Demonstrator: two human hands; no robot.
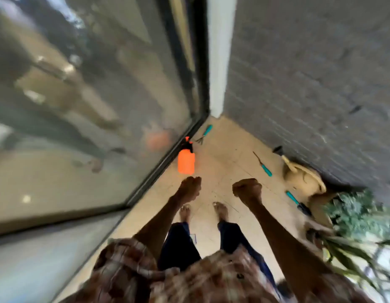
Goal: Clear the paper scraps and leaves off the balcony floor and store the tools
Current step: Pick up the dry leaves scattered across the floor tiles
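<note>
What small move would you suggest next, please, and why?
Probably bend and reach the left hand to the sprayer: it stands just ahead of that hand, by the door track; rake, weeder and trowel lie loose too.

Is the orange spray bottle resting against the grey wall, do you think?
No, the orange spray bottle sits beside the glass door, away from the grey wall.

L hand [189, 189], R hand [247, 189] curled above floor [222, 154], orange sprayer [186, 162] ahead.

Floor [222, 149] w/ sprayer [186, 161], tools [266, 170], watering can [303, 178]
</note>
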